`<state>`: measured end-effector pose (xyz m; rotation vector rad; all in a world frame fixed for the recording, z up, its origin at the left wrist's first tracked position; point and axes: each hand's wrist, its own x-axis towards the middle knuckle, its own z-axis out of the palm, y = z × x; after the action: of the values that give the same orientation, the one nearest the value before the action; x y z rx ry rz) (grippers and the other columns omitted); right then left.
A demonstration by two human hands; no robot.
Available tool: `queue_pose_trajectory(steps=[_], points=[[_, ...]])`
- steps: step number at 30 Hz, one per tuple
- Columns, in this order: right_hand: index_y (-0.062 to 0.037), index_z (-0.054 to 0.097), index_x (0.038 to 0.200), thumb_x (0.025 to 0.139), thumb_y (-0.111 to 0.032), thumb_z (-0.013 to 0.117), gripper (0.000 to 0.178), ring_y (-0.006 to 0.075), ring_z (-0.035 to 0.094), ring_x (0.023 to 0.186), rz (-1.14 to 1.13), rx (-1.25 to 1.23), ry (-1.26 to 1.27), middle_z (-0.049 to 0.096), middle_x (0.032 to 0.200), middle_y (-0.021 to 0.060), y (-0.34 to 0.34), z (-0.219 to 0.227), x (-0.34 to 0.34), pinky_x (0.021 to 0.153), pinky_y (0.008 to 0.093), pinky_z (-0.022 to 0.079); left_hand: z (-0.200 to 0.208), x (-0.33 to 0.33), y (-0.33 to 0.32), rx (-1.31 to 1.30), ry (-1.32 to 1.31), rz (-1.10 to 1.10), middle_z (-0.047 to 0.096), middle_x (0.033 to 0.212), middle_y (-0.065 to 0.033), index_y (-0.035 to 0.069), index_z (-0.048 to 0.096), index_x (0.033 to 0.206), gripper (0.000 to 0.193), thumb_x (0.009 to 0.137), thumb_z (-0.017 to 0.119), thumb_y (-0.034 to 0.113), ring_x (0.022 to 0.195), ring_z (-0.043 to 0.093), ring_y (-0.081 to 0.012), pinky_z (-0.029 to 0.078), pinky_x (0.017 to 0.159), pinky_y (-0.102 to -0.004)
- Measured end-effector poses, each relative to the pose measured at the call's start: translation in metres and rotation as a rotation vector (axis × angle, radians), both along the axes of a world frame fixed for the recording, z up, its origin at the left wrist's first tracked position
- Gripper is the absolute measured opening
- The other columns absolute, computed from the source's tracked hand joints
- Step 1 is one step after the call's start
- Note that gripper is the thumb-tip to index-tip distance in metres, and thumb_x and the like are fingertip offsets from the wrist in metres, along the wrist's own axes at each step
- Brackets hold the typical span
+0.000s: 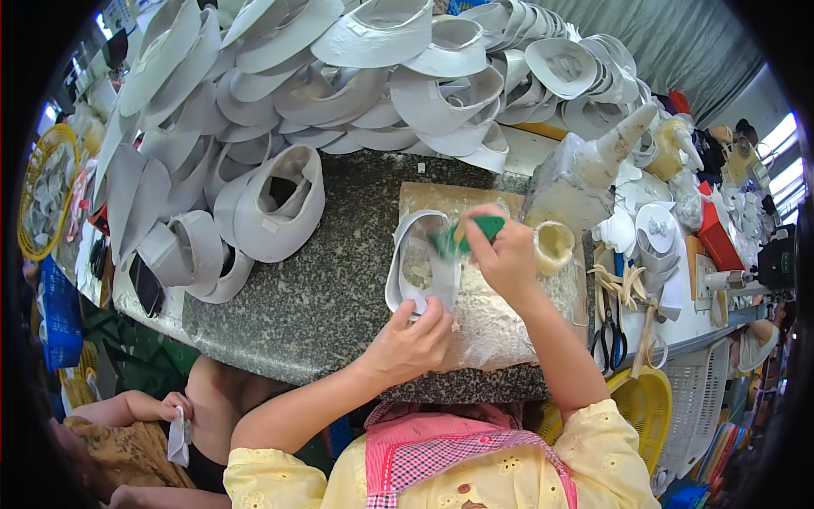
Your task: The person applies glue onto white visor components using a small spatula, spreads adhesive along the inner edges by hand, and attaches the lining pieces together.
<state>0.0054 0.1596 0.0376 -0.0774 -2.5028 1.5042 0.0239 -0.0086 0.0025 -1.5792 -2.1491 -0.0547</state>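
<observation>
On a cardboard sheet lies a white visor-shaped piece with an oval opening. My left hand grips its near edge, fingers bent and pressed together. In my right hand is a green-handled brush, its blurred bristle end over the far right rim of the piece. I cannot tell if the bristles touch it. Just right of my right hand stands a crusted, cream-coloured pot. Wrinkled, whitish film covers the near part of the sheet.
Stacked white visors crowd the back and left of the speckled stone tabletop. A bulky whitish bottle with a pointed spout stands behind the pot. Scissors lie at the right; a yellow basket sits below. Another person's hand is lower left.
</observation>
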Motion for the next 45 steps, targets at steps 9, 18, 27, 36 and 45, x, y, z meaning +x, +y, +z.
queue_pose_trajectory(steps=[9, 18, 27, 36, 45], points=[[-0.0020, 0.056, 0.078, 0.074, -0.008, 0.052, 0.008, 0.0050, 0.048, 0.045, 0.062, -0.234, -0.020, 0.055, 0.060, 0.0014, 0.003, 0.012, 0.023, 0.039, 0.0171, 0.036, -0.020, 0.007, -0.027, 0.500, -0.495, 0.136, 0.049, 0.087, -0.0142, -0.002, 0.051, 0.086, 0.025, 0.062, 0.051, 0.004, 0.085, 0.049, -0.0271, 0.043, 0.071, -0.0316], [-0.0062, 0.056, 0.084, 0.067, -0.001, 0.056, 0.018, 0.0193, 0.051, 0.052, 0.148, 0.236, 0.477, 0.053, 0.064, 0.0063, -0.045, -0.035, -0.004, 0.045, 0.0267, 0.041, -0.040, 0.009, -0.039, 0.491, -0.553, 0.069, 0.050, 0.084, -0.0103, 0.001, 0.053, 0.085, 0.028, 0.058, 0.052, 0.002, 0.079, 0.051, -0.0246, 0.045, 0.066, -0.0305], [-0.0145, 0.058, 0.071, 0.057, -0.011, 0.060, 0.015, 0.0180, 0.049, 0.052, 0.676, 0.436, 0.406, 0.048, 0.058, 0.0001, -0.031, 0.000, -0.009, 0.045, 0.0279, 0.039, -0.043, 0.011, -0.043, 0.457, -0.450, 0.012, 0.049, 0.083, -0.0101, -0.001, 0.052, 0.084, 0.027, 0.058, 0.050, 0.007, 0.079, 0.051, -0.0232, 0.046, 0.067, -0.0296], [-0.0149, 0.057, 0.071, 0.053, -0.003, 0.056, 0.021, 0.0186, 0.048, 0.059, 0.908, 0.393, 0.131, 0.047, 0.060, 0.0003, -0.008, 0.024, 0.002, 0.047, 0.0289, 0.038, -0.045, 0.016, -0.047, 0.445, -0.316, 0.009, 0.049, 0.075, -0.0070, -0.001, 0.053, 0.077, 0.024, 0.055, 0.051, 0.010, 0.071, 0.050, -0.0185, 0.044, 0.058, -0.0268], [-0.0138, 0.059, 0.071, 0.056, -0.008, 0.061, 0.016, 0.0201, 0.050, 0.058, 0.821, 0.290, 0.192, 0.050, 0.060, 0.0022, 0.016, 0.013, 0.007, 0.049, 0.0303, 0.039, -0.033, 0.010, -0.040, 0.390, -0.282, 0.014, 0.051, 0.074, -0.0048, 0.002, 0.056, 0.077, 0.024, 0.055, 0.051, 0.010, 0.068, 0.050, -0.0180, 0.042, 0.053, -0.0264]])
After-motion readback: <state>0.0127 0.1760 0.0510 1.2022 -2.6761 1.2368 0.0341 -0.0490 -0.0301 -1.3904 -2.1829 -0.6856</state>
